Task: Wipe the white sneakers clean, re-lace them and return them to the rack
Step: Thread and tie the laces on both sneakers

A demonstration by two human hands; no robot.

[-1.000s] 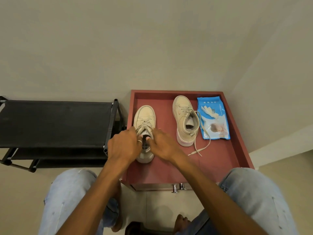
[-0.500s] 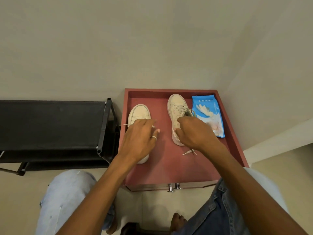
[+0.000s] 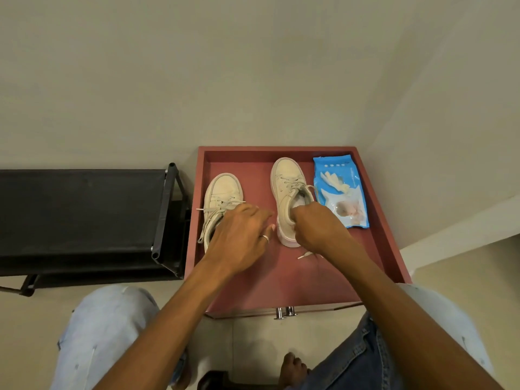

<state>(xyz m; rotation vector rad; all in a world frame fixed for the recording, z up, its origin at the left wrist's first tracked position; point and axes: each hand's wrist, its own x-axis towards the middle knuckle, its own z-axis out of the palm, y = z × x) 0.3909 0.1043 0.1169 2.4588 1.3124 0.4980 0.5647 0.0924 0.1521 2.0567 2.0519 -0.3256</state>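
Edges/clearance: red table has a raised rim at far, L and R sides and sits in a wall corner. Black rack stands just beside its L rim, end post near the rim. Bare red surface lies between the hands and the near edge, plus a strip between the 2 shoes.

Task items: both on the red top, toes toward far wall. Left sneaker is near the L rim, laces loose, one end trailing toward the rim. Right sneaker is approx. centre, just beside the wipes pack, which lies near the R rim. One lace tip rests on the surface by the R wrist.

Hands: left hand is over the left sneaker's heel, fingers loosely extended, nothing seen held. Right hand has its fingers curled on the right sneaker's collar at the heel end, gripping it.

Markings: pack print too small to read.

Count: 2 sneakers, 1 pack, 1 rack, 1 ring on L hand, 2 metal knobs at front edge
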